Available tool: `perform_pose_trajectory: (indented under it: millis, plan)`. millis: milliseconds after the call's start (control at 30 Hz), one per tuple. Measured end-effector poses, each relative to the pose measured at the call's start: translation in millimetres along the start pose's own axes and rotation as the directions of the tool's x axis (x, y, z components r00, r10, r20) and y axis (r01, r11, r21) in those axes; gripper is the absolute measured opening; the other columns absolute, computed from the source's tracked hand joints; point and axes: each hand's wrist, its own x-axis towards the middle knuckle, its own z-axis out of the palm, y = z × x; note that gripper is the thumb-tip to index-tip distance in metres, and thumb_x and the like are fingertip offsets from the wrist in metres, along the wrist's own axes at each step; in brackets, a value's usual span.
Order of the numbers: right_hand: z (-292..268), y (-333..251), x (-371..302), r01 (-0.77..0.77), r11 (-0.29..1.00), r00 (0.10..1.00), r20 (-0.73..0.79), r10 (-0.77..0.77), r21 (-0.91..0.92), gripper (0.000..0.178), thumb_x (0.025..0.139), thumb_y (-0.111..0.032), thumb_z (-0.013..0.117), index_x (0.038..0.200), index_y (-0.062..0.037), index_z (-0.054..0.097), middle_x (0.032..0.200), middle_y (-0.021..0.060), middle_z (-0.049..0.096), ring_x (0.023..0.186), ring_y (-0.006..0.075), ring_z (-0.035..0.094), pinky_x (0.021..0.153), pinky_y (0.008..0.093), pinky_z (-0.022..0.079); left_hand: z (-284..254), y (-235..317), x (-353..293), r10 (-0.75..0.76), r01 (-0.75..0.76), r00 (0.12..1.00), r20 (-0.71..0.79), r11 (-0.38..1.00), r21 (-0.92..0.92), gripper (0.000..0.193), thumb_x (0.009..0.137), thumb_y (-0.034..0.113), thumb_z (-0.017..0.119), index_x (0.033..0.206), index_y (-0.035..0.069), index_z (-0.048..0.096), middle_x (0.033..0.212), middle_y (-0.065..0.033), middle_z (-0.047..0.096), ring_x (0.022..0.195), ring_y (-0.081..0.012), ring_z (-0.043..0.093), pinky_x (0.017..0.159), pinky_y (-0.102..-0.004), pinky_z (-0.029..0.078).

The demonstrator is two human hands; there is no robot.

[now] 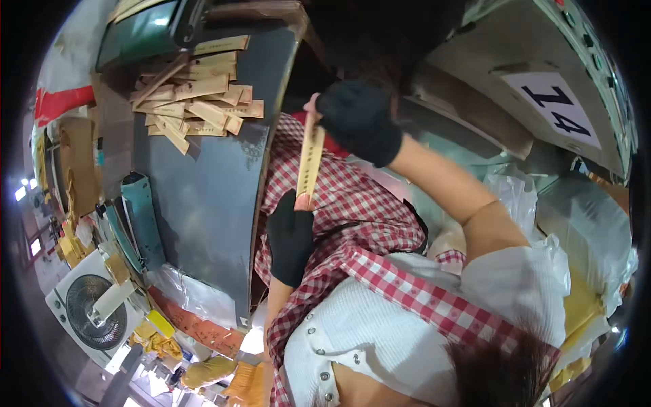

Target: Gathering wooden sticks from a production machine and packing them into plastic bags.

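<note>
A narrow tan paper packet (310,159) with a line of dark print is stretched between my two hands, over my lap and just off the table's right edge. Its lower end is pinched by my left hand (291,237), in a black glove with a bare thumb tip. At the upper end, the bare fingertips of my right hand (359,122), also black-gloved, grip the packet. A loose heap of similar packets (196,91) lies on the far part of the dark grey table (196,197), some crossing over each other.
A dark green machine part (139,34) overhangs the table's far left. Along its left side stands a teal box-like piece (142,217). A fan (98,312) is at lower left. To my right are a pale machine housing (468,74) and clear plastic bags (512,193).
</note>
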Motion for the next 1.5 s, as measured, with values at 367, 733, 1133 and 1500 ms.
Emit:
perform_pose_trajectory:
  millis: [367,733,1133,1500]
  plan:
    - [86.9,11.4,-141.2,-0.929,0.209,0.329,0.419,0.846,0.305,0.032,0.081,-0.026,0.065,0.104,-0.0042,0.059,0.096,0.0167,0.059,0.090,0.0358,0.059,0.078,0.0399,0.049,-21.2,-77.8,-11.4,-0.154,0.052,0.867,-0.475,0.974,-0.221,0.030,0.096,0.030,0.051,0.100,0.001,0.057,0.074,0.0020,0.051,0.060,-0.0046,0.043,0.052,-0.0209,0.032]
    - [139.2,132.8,-380.7,-0.335,0.510,-0.468,0.610,0.640,-0.792,0.059,0.089,-0.023,0.043,0.145,-0.0328,0.030,0.156,0.0131,0.006,0.121,0.0350,0.046,0.100,0.0457,0.040,12.8,-77.1,26.4,-0.138,0.308,0.911,-0.390,0.856,0.416,0.042,0.098,0.028,0.046,0.123,-0.005,0.050,0.093,-0.0160,0.063,0.083,-0.0192,0.059,0.071,-0.0340,0.046]
    - [105.9,216.4,-387.0,-0.293,0.801,0.358,0.717,0.598,-0.522,0.026,0.087,-0.013,0.051,0.110,-0.0036,0.061,0.108,0.0112,0.061,0.100,0.0253,0.060,0.086,0.0369,0.049,21.7,-63.3,34.5,-0.187,0.255,0.923,-0.336,0.952,0.172,0.038,0.096,0.024,0.046,0.116,-0.006,0.056,0.086,-0.0148,0.065,0.074,-0.0219,0.061,0.066,-0.0313,0.047]
    - [-14.8,37.0,-22.1,-0.660,0.064,0.518,0.391,0.760,0.749,0.031,0.081,-0.005,0.065,0.108,-0.0051,0.048,0.093,0.0026,0.055,0.089,0.0138,0.056,0.084,0.0292,0.047,26.1,15.0,32.0,-0.029,0.029,1.000,0.003,0.938,-0.346,0.038,0.079,0.018,0.075,0.104,-0.001,0.054,0.084,-0.0073,0.062,0.076,-0.0134,0.059,0.067,-0.0278,0.048]
